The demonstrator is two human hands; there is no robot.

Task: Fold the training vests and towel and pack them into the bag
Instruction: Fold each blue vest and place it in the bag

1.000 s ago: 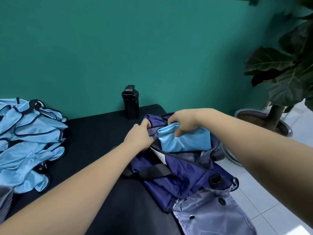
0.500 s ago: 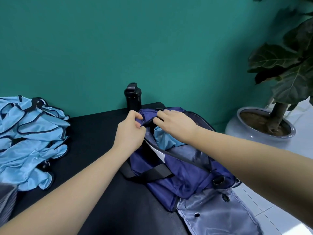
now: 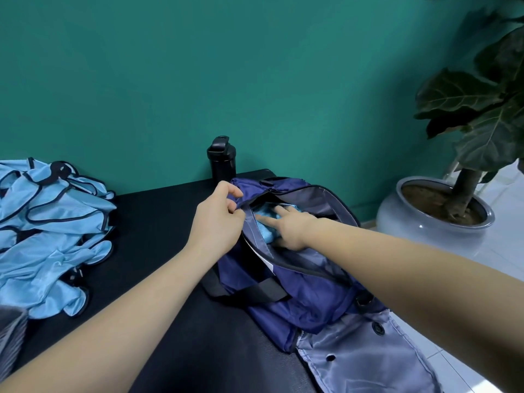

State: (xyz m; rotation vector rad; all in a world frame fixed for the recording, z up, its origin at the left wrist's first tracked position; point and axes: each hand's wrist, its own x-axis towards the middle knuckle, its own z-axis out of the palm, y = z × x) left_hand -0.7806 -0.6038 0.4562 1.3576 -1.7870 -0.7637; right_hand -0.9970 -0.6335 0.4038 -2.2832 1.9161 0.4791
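left hand (image 3: 217, 222) pinching bag (image 3: 297, 290) rim | right hand (image 3: 286, 226) flat, fingers straight on blue vest (image 3: 264, 228) inside | vest pile (image 3: 48, 236) at 9 o'clock

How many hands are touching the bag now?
2. The left hand pinches the rim of the bag at the far end of its opening. The right hand is inside the opening, straight fingers pressing on the blue vest. No hand seems hidden.

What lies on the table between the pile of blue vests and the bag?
Head view: only bare black table between the vest pile and the bag; the left forearm crosses over it.
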